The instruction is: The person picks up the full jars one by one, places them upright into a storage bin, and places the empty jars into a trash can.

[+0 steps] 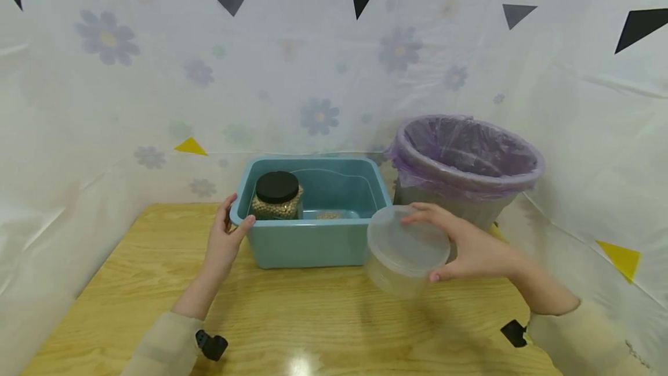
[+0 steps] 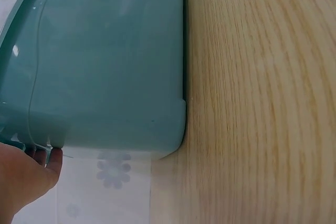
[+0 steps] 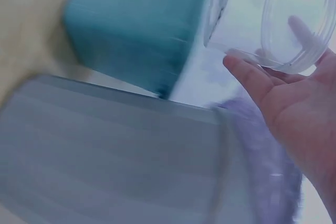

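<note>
A blue-green plastic tub (image 1: 313,246) stands on the table. My left hand (image 1: 224,245) grips its rim at the front left corner, thumb on the rim and fingers along the outer side. In the left wrist view the fingers meet the rim of the tub (image 2: 105,66). My right hand (image 1: 477,248) holds a clear round plastic container (image 1: 399,280) with a frosted lid, thumb and fingers spread around its side. It hangs tilted above the table by the tub's front right corner. The right wrist view shows the container (image 3: 244,19) see-through, with no contents visible.
Inside the tub at left is a jar (image 1: 276,209) of beige pellets or beans with a black lid; similar small bits (image 1: 329,215) lie farther right. A grey bin (image 1: 440,194) lined with a purple bag (image 1: 469,181) stands at the right, close to the right hand. A patterned sheet hangs behind.
</note>
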Motion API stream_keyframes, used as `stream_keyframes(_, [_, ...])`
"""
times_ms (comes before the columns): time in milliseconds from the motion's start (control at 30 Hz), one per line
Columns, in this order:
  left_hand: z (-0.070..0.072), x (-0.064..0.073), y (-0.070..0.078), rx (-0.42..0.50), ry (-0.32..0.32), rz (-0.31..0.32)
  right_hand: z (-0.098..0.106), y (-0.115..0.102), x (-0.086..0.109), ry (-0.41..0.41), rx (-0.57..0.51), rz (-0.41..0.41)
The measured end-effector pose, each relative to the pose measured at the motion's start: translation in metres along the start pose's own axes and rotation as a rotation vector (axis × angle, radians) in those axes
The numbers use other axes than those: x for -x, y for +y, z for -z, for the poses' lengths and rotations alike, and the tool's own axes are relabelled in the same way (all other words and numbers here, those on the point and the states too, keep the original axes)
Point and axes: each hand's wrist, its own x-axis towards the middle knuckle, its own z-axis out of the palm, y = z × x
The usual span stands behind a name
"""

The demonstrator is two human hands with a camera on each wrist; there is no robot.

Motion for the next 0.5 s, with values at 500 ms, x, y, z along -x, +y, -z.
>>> stream_keyframes(500, [0.004,0.001,0.0,-0.019,0.008,0.003,0.102,-0.028,-0.034,0.111,0.019,0.046])
